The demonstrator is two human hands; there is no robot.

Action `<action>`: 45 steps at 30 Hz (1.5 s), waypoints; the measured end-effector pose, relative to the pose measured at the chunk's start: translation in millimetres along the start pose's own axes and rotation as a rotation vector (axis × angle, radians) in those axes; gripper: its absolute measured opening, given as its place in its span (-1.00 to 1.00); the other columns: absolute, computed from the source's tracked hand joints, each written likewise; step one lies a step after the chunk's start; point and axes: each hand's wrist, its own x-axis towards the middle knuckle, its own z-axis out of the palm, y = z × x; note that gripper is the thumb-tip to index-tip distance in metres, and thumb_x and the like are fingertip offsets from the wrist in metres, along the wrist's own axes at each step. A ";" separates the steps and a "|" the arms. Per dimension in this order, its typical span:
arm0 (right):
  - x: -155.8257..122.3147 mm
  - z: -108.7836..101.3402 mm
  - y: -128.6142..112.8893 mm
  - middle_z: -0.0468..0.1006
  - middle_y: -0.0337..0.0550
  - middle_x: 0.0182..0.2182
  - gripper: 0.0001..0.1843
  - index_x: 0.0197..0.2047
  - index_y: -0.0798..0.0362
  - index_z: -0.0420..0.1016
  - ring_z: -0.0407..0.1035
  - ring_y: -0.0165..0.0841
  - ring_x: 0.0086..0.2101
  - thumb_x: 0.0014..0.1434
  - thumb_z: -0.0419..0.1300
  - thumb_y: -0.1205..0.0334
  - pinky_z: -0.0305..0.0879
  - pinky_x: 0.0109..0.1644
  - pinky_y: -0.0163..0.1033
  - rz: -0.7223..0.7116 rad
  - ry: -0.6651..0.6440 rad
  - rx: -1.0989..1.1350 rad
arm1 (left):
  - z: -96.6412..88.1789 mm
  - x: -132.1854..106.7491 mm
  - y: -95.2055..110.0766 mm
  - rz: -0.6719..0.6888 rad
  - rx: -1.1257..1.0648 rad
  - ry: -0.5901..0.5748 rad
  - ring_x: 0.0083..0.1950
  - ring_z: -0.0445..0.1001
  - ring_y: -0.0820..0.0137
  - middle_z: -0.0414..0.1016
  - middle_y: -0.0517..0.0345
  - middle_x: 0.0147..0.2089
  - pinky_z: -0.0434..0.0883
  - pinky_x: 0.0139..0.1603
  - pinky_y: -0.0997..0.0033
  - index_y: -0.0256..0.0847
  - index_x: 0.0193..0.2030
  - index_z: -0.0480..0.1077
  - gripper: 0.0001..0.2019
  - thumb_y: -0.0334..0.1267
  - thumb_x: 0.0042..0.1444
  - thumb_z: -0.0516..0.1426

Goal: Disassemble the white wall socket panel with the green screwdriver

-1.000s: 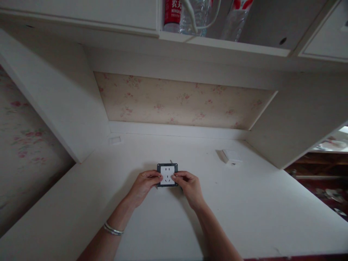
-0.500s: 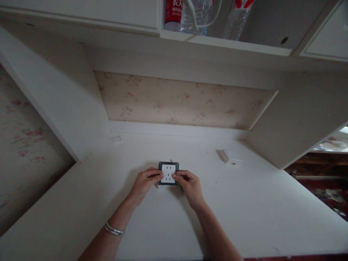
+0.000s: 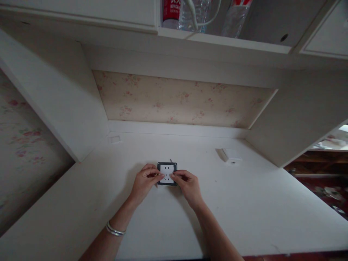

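A wall socket [image 3: 166,171] with a white face and a dark square frame is held over the white desktop. My left hand [image 3: 144,181] grips its left edge, the thumb on the white face. On the opposite edge my right hand [image 3: 188,185] is closed the same way, its thumb tip on the face too. The fingers behind the frame are partly hidden. Just past the socket's top edge, a thin dark object [image 3: 171,160] shows; I cannot make out what it is.
A white box-shaped piece [image 3: 231,156] lies on the desktop [image 3: 244,203] to the right. At the back left is a flat white rectangular frame [image 3: 115,139]. Side panels [image 3: 62,94] flank the desk. Overhead, a shelf holds plastic bottles [image 3: 236,18] and a white cable [image 3: 193,14].
Both hands keep their hold on the socket. The view has shifted very slightly, and the thumbs sit a little differently on the white face.
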 end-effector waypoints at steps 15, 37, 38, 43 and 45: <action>4.2 -1.3 1.6 0.61 -0.12 -0.38 -0.68 -0.32 0.08 0.61 0.43 -0.33 -0.36 -0.11 0.42 0.05 0.35 -0.22 -0.22 0.021 0.056 0.131 | -5.1 -3.0 10.2 -0.164 -0.140 -0.136 -0.11 0.50 0.24 0.60 0.03 -0.14 0.41 -0.06 0.36 -0.22 -0.19 0.59 -0.73 -0.13 0.01 0.28; 7.1 -16.6 -2.7 0.55 -0.14 -0.30 -0.76 -0.22 0.02 0.58 0.41 -0.34 -0.31 0.08 0.29 0.07 0.35 -0.21 -0.22 -0.215 0.126 -0.034 | -54.6 35.1 -14.9 -0.188 -0.146 0.208 -0.14 0.55 0.26 0.62 -0.01 -0.19 0.45 -0.01 0.27 -0.30 -0.15 0.57 -0.58 -0.05 -0.10 0.32; 7.1 -16.8 -2.1 0.56 -0.15 -0.31 -0.72 -0.18 0.02 0.57 0.41 -0.36 -0.34 0.07 0.30 0.07 0.35 -0.23 -0.23 -0.169 0.127 -0.004 | -66.7 44.7 -19.3 -0.192 -0.139 0.239 -0.15 0.56 0.27 0.62 -0.01 -0.20 0.46 0.00 0.26 -0.31 -0.17 0.57 -0.58 -0.06 -0.12 0.33; 6.0 -10.1 -0.5 0.54 -0.23 -0.35 -0.71 -0.16 -0.01 0.46 0.37 -0.44 -0.42 0.06 0.32 0.10 0.32 -0.33 -0.31 -0.133 0.084 0.183 | -127.1 96.7 -40.8 -0.279 -0.038 0.471 -0.27 0.58 0.33 0.62 0.01 -0.28 0.53 -0.06 0.27 -0.36 -0.28 0.57 -0.73 -0.29 -0.16 0.35; 5.6 -7.2 0.1 0.52 -0.25 -0.36 -0.77 -0.23 -0.01 0.42 0.36 -0.44 -0.42 0.07 0.31 0.11 0.30 -0.35 -0.33 -0.150 0.065 0.212 | -142.7 114.2 -48.9 -0.299 -0.010 0.504 -0.27 0.58 0.32 0.61 0.00 -0.29 0.54 -0.08 0.27 -0.38 -0.31 0.57 -0.79 -0.35 -0.15 0.33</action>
